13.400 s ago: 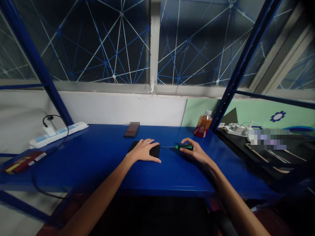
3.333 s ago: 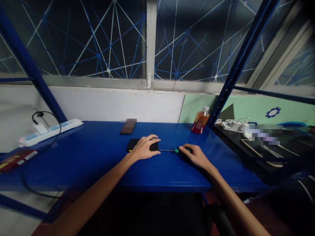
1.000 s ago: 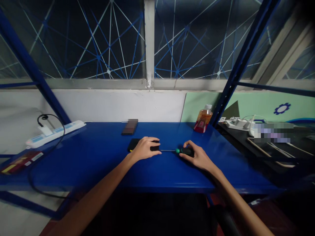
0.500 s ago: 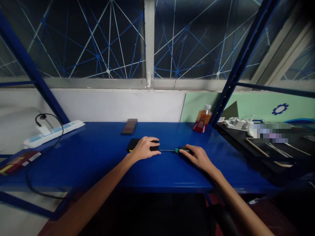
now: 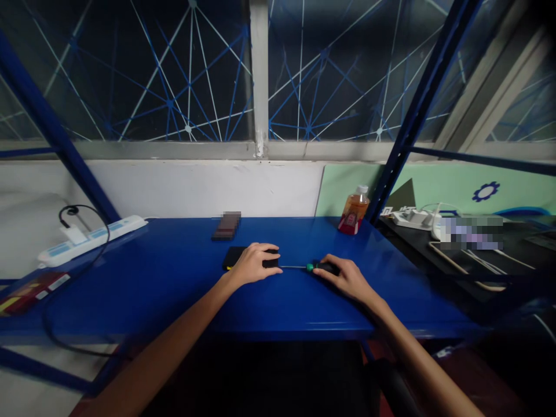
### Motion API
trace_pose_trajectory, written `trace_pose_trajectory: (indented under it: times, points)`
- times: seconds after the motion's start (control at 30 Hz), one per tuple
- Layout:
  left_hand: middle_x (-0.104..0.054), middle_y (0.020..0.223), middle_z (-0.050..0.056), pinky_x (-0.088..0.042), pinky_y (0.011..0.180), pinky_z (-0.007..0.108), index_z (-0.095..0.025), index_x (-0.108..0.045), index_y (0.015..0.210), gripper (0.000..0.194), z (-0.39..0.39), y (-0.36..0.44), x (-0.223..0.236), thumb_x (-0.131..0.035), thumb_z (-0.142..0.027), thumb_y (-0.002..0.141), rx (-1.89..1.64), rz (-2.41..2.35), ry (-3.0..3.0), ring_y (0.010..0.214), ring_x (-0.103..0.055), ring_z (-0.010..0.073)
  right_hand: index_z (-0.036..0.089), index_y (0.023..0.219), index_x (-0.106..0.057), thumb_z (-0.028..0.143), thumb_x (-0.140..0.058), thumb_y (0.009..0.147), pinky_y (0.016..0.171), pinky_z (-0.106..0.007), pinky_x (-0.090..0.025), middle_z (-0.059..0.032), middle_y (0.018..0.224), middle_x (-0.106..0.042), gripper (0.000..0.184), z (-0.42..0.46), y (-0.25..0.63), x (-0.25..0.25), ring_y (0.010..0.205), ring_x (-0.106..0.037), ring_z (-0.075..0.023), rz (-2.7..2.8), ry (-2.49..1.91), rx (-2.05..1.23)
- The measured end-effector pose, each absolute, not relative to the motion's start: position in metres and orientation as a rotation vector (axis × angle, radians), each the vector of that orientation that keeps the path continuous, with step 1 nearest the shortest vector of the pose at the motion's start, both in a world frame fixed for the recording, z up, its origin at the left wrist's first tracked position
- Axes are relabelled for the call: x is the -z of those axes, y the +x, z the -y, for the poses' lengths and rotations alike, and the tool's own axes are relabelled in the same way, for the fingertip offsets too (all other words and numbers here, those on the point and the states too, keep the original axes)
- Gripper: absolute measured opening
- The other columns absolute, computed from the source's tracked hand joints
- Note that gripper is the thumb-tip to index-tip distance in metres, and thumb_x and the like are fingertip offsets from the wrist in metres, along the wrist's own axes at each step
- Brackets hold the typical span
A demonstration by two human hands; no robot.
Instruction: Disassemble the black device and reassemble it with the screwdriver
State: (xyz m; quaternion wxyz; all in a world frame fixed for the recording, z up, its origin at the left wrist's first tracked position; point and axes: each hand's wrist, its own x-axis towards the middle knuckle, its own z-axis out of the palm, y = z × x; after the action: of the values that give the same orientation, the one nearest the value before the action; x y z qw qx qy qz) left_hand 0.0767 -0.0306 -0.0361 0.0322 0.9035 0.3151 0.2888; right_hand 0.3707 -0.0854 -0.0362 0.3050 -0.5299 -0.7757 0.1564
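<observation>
Gripped from above by my left hand (image 5: 254, 263) is a flat black box-shaped thing (image 5: 233, 255) with a small yellow mark, lying on the blue table (image 5: 174, 289). My left fingers lie over its right part, so that part is largely hidden. My right hand (image 5: 347, 277) is closed round the dark handle of a screwdriver (image 5: 309, 267) with a green collar. The screwdriver lies level, its thin shaft pointing left at the box's right side. My left fingers partly cover the tip, so I cannot tell whether it touches the box.
A blurred-out dark flat object (image 5: 226, 227) lies at the back. A drink bottle (image 5: 354, 211) stands back right. At left are a white power strip (image 5: 93, 240), a black cable and a red box (image 5: 32, 294). Blue posts flank the table; a black side table (image 5: 473, 260) holds cables.
The whole view has shifted slightly. The screwdriver handle looks a little turned in my right hand, its green part showing less. My left hand keeps its hold on the black box.
</observation>
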Motion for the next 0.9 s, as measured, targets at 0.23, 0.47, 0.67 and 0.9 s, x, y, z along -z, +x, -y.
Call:
trace_pose_trajectory:
  times: [0.23,0.47,0.67,0.9]
  points:
    - [-0.066,0.121,0.007,-0.048,0.093,0.045,-0.024,-0.072,0.108,0.037,0.0319,0.0772,0.0346,-0.073,-0.046,0.078,-0.895,-1.003,2.766,0.108,-0.063,0.0274,0.022,0.081,-0.059,0.059,-0.05,0.087,0.055,-0.026,-0.033,0.0021,0.061,-0.06,0.039,0.089,0.3651,0.0352,0.056,-0.054,-0.0151,2.085,-1.462,-0.344]
    - [-0.067,0.12,0.008,-0.047,0.093,0.045,-0.023,-0.072,0.108,0.037,0.0322,0.0777,0.0342,-0.072,-0.047,0.079,-0.899,-1.001,2.753,0.107,-0.063,0.0274,0.022,0.085,-0.057,0.057,-0.057,0.084,0.057,-0.025,-0.036,0.0026,0.069,-0.062,0.035,0.0912,0.3687,0.0352,0.059,-0.053,-0.0138,2.048,-1.38,-0.447]
    - [-0.067,0.119,0.007,-0.048,0.092,0.045,-0.023,-0.072,0.106,0.037,0.0343,0.0795,0.0316,-0.071,-0.048,0.079,-0.891,-1.022,2.76,0.106,-0.063,0.0274,0.02,0.066,-0.059,0.059,-0.04,0.092,0.053,-0.026,-0.031,0.0011,0.058,-0.057,0.051,0.0947,0.3645,0.0296,0.053,-0.049,-0.013,2.115,-1.44,-0.41]
    - [-0.056,0.133,0.01,-0.047,0.093,0.045,-0.022,-0.065,0.119,0.051,0.0371,0.0829,0.0328,-0.068,-0.053,0.079,-0.847,-1.164,2.821,0.111,-0.059,0.0304,0.023,0.085,-0.061,0.066,-0.052,0.083,0.054,-0.025,-0.031,0.003,0.06,-0.058,0.044,0.0946,0.361,0.0317,0.055,-0.054,-0.0145,2.114,-1.464,-0.322]
